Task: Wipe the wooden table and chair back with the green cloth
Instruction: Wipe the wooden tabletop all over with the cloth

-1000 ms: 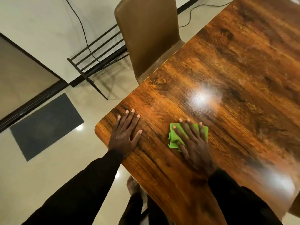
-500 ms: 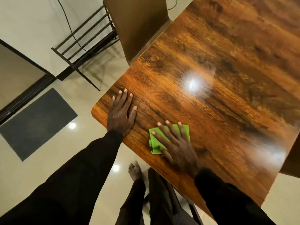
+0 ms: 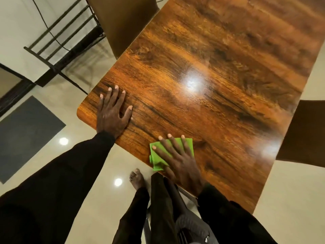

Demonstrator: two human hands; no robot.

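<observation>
Cloth: a green cloth (image 3: 158,160) lies flat on the wooden table (image 3: 211,67), right at the near edge, in front of the person.
Right hand: the right hand (image 3: 182,162) lies palm down on the cloth, fingers straight and spread, pressing it to the wood; nothing is gripped.
Left hand: the left hand (image 3: 112,114) rests flat on the bare tabletop near the left corner, fingers straight and apart, well clear of the cloth, holding nothing.
Table: glossy, dark-grained wood, with a bright glare spot near its middle and a fainter one by the right edge.
Chairs: a brown chair back (image 3: 121,20) stands against the far left side of the table; a second chair (image 3: 306,132) shows at the right edge.
Person: black sleeves, dark trousers, one bare foot (image 3: 137,178) on the floor below the table edge.
Surroundings: pale shiny floor (image 3: 290,199), a grey mat (image 3: 26,134) at left, and a black metal rack (image 3: 58,41) beyond it by the wall.
</observation>
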